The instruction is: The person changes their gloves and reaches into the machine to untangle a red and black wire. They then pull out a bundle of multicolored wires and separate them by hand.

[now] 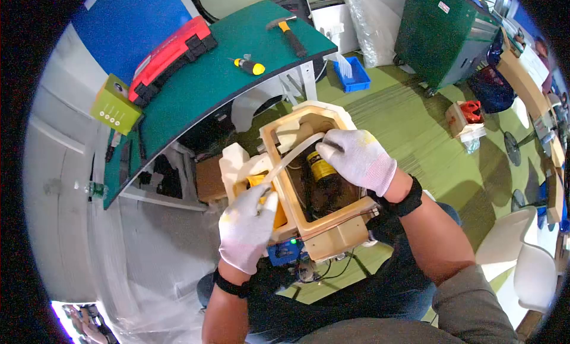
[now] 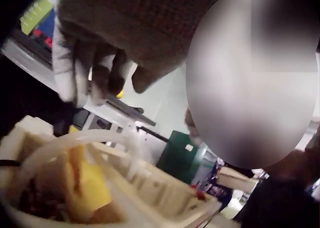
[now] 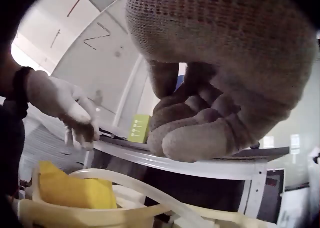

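A cream plastic housing (image 1: 342,232) stands in front of the person, a dark bottle with a yellow label (image 1: 321,165) inside its larger opening. A translucent tube (image 1: 290,158) arcs over the rim from the smaller compartment, where a yellow piece (image 1: 279,215) shows. The left gloved hand (image 1: 246,230) is above that compartment, its fingers loosely bent and apart from the tube (image 2: 95,136) in the left wrist view. Over the larger opening is the right gloved hand (image 1: 358,158); the right wrist view shows its fingers (image 3: 195,143) loosely curled above the tube, holding nothing.
A green-topped table (image 1: 231,44) beyond the housing bears a hammer (image 1: 289,37), a yellow-black screwdriver (image 1: 249,66), a red case (image 1: 169,56) and a green box (image 1: 116,106). A blue tray (image 1: 354,76) and a green cabinet (image 1: 442,38) stand on the floor.
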A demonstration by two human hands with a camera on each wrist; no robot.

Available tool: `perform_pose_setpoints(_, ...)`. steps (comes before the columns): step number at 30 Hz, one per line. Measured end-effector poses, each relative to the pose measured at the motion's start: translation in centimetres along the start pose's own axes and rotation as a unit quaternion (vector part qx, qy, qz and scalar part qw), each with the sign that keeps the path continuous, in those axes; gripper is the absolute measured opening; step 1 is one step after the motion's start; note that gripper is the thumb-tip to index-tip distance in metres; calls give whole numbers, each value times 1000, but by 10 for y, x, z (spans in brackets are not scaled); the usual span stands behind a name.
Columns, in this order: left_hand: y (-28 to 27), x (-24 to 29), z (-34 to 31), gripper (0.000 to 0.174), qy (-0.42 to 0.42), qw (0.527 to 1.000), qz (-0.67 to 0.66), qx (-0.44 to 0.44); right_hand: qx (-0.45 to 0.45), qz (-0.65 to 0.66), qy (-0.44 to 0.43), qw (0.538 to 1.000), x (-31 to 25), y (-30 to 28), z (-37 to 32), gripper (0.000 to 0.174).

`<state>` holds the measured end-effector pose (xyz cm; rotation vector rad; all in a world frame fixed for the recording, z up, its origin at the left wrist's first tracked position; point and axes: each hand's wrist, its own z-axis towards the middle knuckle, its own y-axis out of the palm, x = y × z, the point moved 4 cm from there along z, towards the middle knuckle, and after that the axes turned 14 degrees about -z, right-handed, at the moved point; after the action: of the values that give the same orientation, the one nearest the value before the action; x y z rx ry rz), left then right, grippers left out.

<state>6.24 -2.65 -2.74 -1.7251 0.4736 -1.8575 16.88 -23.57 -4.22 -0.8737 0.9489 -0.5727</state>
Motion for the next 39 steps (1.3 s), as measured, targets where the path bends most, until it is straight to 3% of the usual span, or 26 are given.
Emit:
perform_pose_setpoints(3, 20, -5, 14, 27, 65, 997, 20, -42, -54, -24, 49, 997, 13, 7, 6, 31)
perform_pose_setpoints(7, 47, -22, 17, 22, 39, 997, 25, -68, -99, -67, 77, 990, 30, 29, 6, 31)
perform_pose_setpoints(8, 53, -25, 12, 23, 146, 986, 42, -70, -115, -74, 76, 988, 33, 32, 5, 31)
perform_pose_setpoints(11, 57, -25, 7, 25, 249, 964, 89, -36, -148, -71, 78, 983, 40, 29, 9, 31)
perform_pose_setpoints(12, 60, -40, 14, 25, 169, 984, 36, -43, -156, -78, 82, 981, 40, 22, 14, 31)
perform_pose_setpoints(16, 47, -43, 23, 26, 137, 990, 21, -29, -124, -91, 81, 985, 28, 4, 39, 32)
perform_pose_setpoints(19, 39, -35, 16, 27, 223, 970, 85, -36, -150, -111, 38, 982, 22, 16, 48, 32)
perform_pose_setpoints(20, 42, -51, 16, 26, 145, 988, 43, -38, -165, -109, 33, 980, 22, 23, 46, 32)
perform_pose_setpoints(24, 37, -68, 9, 27, 111, 992, 31, -60, -276, -149, 1, 950, 26, 53, 30, 31)
perform_pose_setpoints(30, 37, -75, 9, 29, 100, 992, 7, -74, -321, -176, 8, 931, 26, 62, 30, 27)
perform_pose_setpoints(39, 38, -74, 11, 31, 42, 992, 6, -121, -317, -185, -13, 930, 28, 64, 36, 31)
